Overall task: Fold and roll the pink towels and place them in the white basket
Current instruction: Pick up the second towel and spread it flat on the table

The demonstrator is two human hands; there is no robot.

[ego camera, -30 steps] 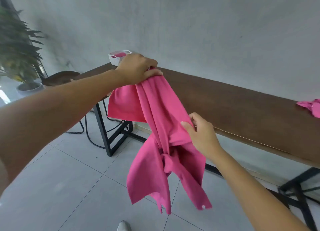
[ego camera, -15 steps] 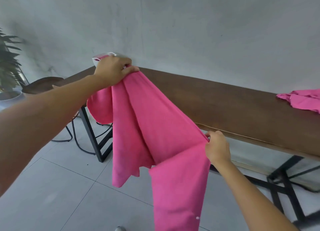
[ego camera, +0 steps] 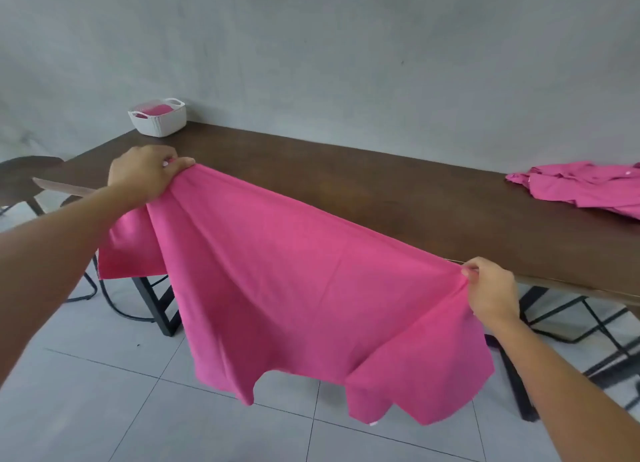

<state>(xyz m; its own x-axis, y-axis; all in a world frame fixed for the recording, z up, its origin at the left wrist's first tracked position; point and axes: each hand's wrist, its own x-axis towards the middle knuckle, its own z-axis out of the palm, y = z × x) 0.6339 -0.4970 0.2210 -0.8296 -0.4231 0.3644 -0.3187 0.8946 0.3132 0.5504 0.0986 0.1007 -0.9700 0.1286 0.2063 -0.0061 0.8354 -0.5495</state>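
Note:
A pink towel (ego camera: 294,288) hangs spread wide in the air in front of the dark wooden table (ego camera: 381,191). My left hand (ego camera: 145,174) grips its upper left corner over the table's left end. My right hand (ego camera: 490,288) pinches the other upper corner at the table's front edge. The towel's lower edge droops toward the floor. The white basket (ego camera: 159,118) stands at the table's far left corner, with pink cloth inside. A crumpled heap of pink towels (ego camera: 588,188) lies on the table at the far right.
A grey wall runs close behind the table. Black metal table legs (ego camera: 156,302) and chair frames stand beneath it on a light tiled floor. A dark round seat (ego camera: 24,170) is at the far left.
The towel has gone from a bunched hanging strip to a wide spread sheet. My hands have moved apart, the right one out to the right, the left one down to table height.

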